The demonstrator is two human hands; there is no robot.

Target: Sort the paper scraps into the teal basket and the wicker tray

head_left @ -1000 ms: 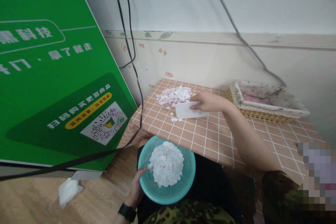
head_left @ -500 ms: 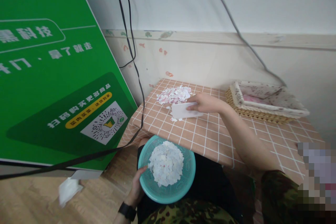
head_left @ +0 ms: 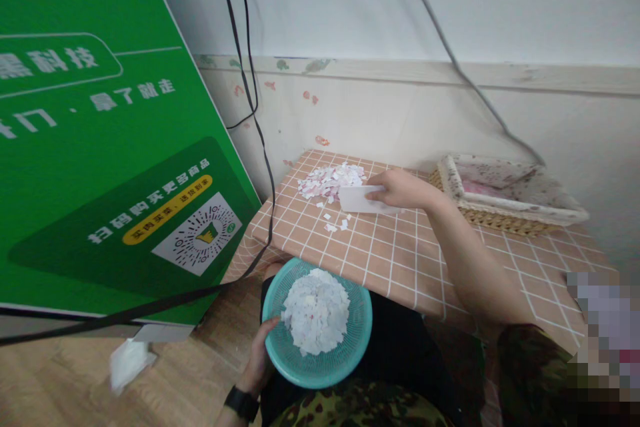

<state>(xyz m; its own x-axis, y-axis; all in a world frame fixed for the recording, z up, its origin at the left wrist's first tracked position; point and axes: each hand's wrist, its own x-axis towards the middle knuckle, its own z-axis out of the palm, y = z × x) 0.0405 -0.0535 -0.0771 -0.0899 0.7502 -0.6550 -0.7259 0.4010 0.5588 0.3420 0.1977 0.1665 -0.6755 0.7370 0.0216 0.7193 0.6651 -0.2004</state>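
Note:
My left hand [head_left: 263,351] grips the left rim of a turquoise plastic basket [head_left: 364,340] held at my lap, its fingers partly hidden underneath. A mound of white paper scraps [head_left: 317,312] fills the basket's middle. Over the table, my right hand [head_left: 399,189] pinches a flat white rectangular card [head_left: 356,200], its long side low against the cloth. Just left of the card lies a heap of white and pinkish paper scraps [head_left: 327,180]. Several loose scraps [head_left: 331,227] are scattered in front of it.
A checked brown cloth covers the table [head_left: 400,260] against the wall. A cloth-lined wicker basket [head_left: 505,213] stands at its right back. Black cables [head_left: 270,193] hang past the left corner, beside a green printed panel [head_left: 100,167]. A white bag [head_left: 129,363] lies on the floor.
My right hand and the card have moved back and to the right, uncovering the loose scraps on the cloth. My left hand and the turquoise basket stay in place.

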